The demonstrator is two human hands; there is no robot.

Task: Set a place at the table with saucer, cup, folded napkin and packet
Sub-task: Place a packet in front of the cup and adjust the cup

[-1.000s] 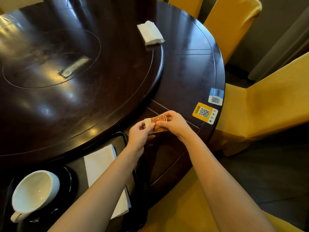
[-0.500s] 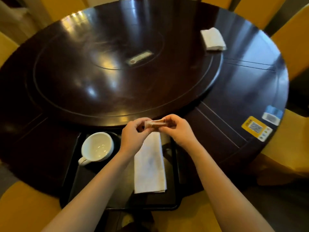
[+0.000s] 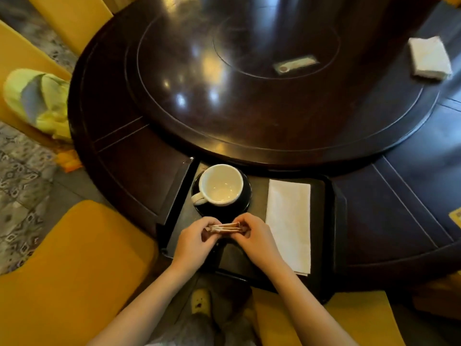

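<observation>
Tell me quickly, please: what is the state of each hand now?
Left hand: closed, pinching the left end of the packet.
Right hand: closed, pinching the right end of the same packet.

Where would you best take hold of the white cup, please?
Probably by its handle, from the near left: the cup stands upright on the saucer with the handle pointing that way, toward the left hand, away from the napkin.

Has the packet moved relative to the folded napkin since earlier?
Yes: from over the far end of the folded napkin, the packet moved left, now near the saucer.
</observation>
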